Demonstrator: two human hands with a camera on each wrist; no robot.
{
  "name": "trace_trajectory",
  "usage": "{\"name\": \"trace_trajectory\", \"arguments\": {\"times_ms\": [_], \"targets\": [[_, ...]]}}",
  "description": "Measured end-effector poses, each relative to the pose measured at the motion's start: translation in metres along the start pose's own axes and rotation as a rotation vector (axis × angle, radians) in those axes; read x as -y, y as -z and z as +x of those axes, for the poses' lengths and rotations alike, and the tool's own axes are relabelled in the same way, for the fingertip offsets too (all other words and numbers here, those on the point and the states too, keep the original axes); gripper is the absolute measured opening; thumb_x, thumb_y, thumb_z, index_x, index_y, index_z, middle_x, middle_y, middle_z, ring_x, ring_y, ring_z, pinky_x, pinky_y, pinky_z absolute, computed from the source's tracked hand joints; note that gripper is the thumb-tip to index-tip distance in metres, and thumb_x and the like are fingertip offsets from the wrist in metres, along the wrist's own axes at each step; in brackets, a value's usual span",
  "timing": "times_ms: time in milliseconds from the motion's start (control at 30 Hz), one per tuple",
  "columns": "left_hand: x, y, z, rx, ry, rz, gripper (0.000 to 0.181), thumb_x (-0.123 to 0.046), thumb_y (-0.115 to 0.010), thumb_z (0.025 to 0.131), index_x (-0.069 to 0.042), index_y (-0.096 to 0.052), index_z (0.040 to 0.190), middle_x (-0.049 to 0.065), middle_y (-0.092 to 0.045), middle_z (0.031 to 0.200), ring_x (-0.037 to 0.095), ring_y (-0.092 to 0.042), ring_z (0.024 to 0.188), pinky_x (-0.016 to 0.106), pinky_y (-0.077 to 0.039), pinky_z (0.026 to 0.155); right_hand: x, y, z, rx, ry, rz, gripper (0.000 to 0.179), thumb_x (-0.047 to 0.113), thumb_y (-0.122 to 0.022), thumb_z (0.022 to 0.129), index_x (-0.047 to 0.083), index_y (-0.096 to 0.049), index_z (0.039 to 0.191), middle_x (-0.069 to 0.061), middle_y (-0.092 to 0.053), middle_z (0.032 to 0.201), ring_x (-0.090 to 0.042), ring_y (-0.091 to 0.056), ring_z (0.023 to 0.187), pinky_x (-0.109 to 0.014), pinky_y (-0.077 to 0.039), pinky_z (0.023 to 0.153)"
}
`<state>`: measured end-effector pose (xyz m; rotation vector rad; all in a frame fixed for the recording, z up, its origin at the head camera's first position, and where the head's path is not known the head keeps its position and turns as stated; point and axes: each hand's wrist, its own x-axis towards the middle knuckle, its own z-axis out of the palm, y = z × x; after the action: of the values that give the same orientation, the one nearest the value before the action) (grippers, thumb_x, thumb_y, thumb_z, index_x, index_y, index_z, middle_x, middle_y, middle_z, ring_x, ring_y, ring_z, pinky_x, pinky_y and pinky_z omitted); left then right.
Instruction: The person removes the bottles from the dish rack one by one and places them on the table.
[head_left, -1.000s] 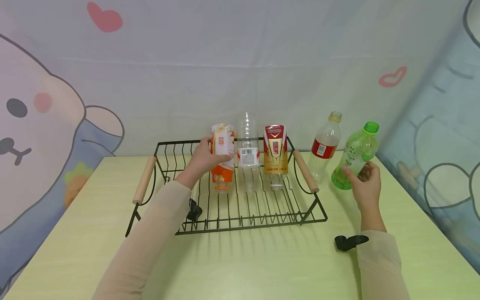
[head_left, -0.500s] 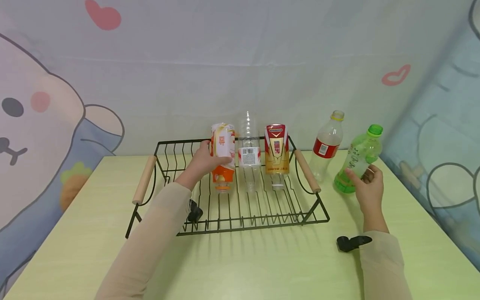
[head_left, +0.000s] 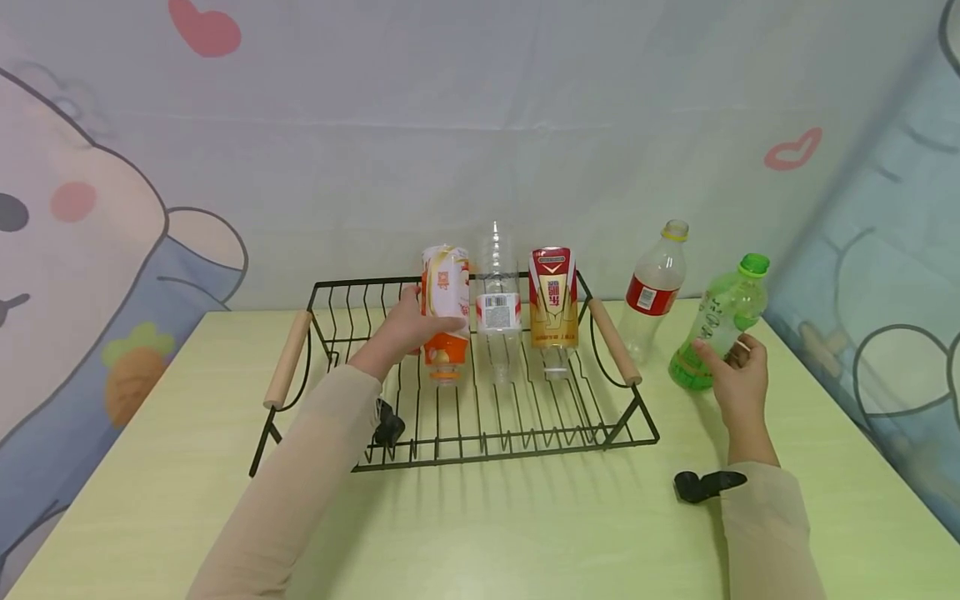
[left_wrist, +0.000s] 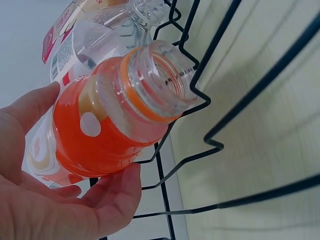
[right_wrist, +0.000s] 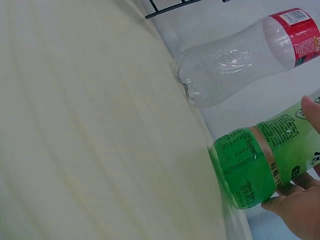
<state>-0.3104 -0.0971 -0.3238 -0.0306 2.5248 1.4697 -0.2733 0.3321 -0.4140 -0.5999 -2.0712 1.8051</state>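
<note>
My left hand [head_left: 401, 332] holds an orange and white bottle [head_left: 446, 283], thumb on one side and fingers on the other. The bottle stands neck down in a black wire rack [head_left: 480, 458]; its uncapped mouth [left_wrist: 172, 82] rests at the wires in the left wrist view. Beside it, also neck down, are a clear bottle [head_left: 498, 312] and a red and gold bottle [head_left: 553, 300]. At the right, my right hand [head_left: 738, 379] grips a green bottle [head_left: 716, 321], which leans to the right, its base low over or on the table. Part of this hand is cut off in the right wrist view.
A clear bottle with a red label [head_left: 652, 296] stands between the rack and the green bottle, mouth up. Wooden handles [head_left: 613, 342] flank the rack on both sides. A printed cloth [head_left: 480, 167] hangs behind the pale table [head_left: 487, 533].
My right hand and the green bottle have shifted slightly right and down, the bottle leaning a little more. My left hand stays on the orange and white bottle, which has hardly moved.
</note>
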Motion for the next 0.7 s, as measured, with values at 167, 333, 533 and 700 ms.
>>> {"name": "trace_trajectory", "arguments": {"times_ms": [167, 333, 533, 700], "targets": [[0.0004, 0.0010, -0.0018, 0.011, 0.005, 0.003, 0.094, -0.036, -0.073, 0.084, -0.010, -0.011, 0.151, 0.016, -0.046, 0.134, 0.032, -0.053, 0.112, 0.047, -0.050, 0.089, 0.0007, 0.0000, -0.0001, 0.002, -0.004, -0.006, 0.086, 0.040, -0.065, 0.089, 0.017, -0.013, 0.153, -0.012, -0.023, 0.158, -0.025, -0.026, 0.144, -0.039, -0.025, 0.116], [-0.0001, 0.0019, -0.0030, 0.035, 0.019, -0.024, 0.092, -0.036, -0.072, 0.085, -0.010, -0.012, 0.150, 0.015, -0.046, 0.134, 0.032, -0.053, 0.113, 0.047, -0.049, 0.090, 0.0013, -0.0005, 0.0009, 0.004, -0.003, -0.006, 0.086, 0.040, -0.065, 0.089, 0.016, -0.013, 0.153, -0.012, -0.023, 0.158, -0.025, -0.026, 0.144, -0.039, -0.025, 0.116], [0.0011, 0.0015, -0.0019, 0.061, 0.037, -0.049, 0.084, -0.035, -0.071, 0.086, -0.008, -0.018, 0.146, 0.015, -0.050, 0.128, 0.031, -0.055, 0.111, 0.044, -0.051, 0.087, 0.0010, -0.0004, 0.0013, 0.007, -0.009, -0.008, 0.086, 0.040, -0.064, 0.089, 0.016, -0.012, 0.153, -0.013, -0.023, 0.157, -0.025, -0.026, 0.144, -0.039, -0.025, 0.116], [0.0014, 0.0005, -0.0011, 0.070, 0.049, -0.051, 0.079, -0.035, -0.070, 0.087, -0.006, -0.022, 0.143, 0.015, -0.051, 0.126, 0.030, -0.056, 0.108, 0.042, -0.052, 0.083, -0.0004, 0.0001, 0.0016, 0.012, -0.016, -0.005, 0.086, 0.038, -0.064, 0.090, 0.016, -0.011, 0.153, -0.012, -0.022, 0.158, -0.025, -0.024, 0.145, -0.039, -0.024, 0.116]]}}
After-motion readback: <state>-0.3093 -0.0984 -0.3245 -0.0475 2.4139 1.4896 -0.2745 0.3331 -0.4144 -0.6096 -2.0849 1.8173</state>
